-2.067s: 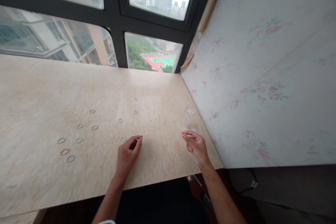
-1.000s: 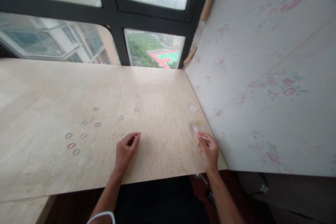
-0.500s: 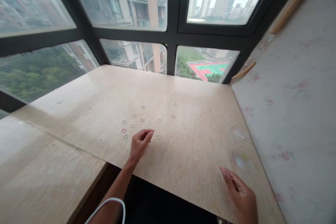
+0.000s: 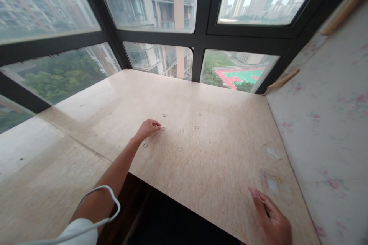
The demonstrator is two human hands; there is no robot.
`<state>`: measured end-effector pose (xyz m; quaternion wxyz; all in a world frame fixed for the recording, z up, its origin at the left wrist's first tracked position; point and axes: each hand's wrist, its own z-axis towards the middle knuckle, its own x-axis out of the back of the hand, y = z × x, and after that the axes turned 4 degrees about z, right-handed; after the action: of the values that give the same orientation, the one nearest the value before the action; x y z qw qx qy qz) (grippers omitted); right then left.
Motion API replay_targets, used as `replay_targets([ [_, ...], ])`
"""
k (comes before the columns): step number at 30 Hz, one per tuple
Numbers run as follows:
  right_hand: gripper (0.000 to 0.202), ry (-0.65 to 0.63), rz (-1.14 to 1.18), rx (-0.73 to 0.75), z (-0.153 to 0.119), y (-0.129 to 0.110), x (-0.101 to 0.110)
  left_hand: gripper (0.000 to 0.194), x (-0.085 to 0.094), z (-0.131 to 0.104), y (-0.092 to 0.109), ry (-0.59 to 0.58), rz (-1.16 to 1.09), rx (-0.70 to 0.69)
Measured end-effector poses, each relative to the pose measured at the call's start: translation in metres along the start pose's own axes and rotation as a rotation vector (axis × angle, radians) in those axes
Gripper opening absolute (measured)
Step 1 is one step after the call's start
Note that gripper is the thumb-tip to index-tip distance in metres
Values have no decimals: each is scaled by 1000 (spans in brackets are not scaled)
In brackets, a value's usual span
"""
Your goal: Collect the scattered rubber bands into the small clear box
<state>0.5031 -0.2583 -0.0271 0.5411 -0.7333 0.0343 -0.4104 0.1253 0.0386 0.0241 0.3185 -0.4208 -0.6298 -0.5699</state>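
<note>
My left hand (image 4: pixel 148 128) reaches over the table with its thumb and fingers pinched together. Its fingertips meet the edge of a small thin ring (image 4: pixel 163 129) lying flat. Around it are several similar rings, among them one ring (image 4: pixel 164 115) farther back and another ring (image 4: pixel 179 149) nearer me. One more ring (image 4: pixel 145 145) lies beside my left wrist, and my hand and forearm hide part of that area. At the front right, my right hand (image 4: pixel 271 216) is closed, thumb against fingers; whatever it may hold cannot be made out.
A clear plastic packet (image 4: pixel 273 182) with something yellow and white lies near the patterned wall (image 4: pixel 330 153). Behind it is another clear plastic piece (image 4: pixel 272 152). Dark-framed windows border the pale tabletop (image 4: pixel 207 176). A white cord (image 4: pixel 110 199) loops by my left forearm.
My left hand has moved away from me and slightly left, from beside a near ring to one farther back. My right hand keeps its closed pose. The view has shifted slightly left.
</note>
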Motion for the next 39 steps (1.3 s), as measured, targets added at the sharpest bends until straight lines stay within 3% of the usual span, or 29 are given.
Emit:
replay_targets([
  [7, 58, -15, -46, 35, 1, -1, 3, 24, 1, 17, -1, -154, -21, -29],
  [17, 58, 21, -1, 67, -2, -7, 1, 8, -6, 22, 14, -92, 18, -83],
  [20, 56, 22, 6, 77, -1, -7, 0, 8, -8, 14, 16, -77, -132, -43],
  [24, 53, 12, 16, 104, -1, -8, 0, 17, -7, -4, 25, -176, -599, 3],
  [27, 52, 12, 24, 124, -2, -10, 1, 21, -7, -21, 42, -237, -932, -78],
  [31, 51, 7, 53, 141, -2, -11, 0, 22, -8, -48, 76, -263, -1199, -167],
  [36, 45, -12, 96, 157, -4, -10, -1, 26, -12, -90, 124, -287, -1372, -173],
  [39, 41, -23, 121, 170, -4, -9, -1, 30, -21, -112, 152, -375, -1404, -189],
])
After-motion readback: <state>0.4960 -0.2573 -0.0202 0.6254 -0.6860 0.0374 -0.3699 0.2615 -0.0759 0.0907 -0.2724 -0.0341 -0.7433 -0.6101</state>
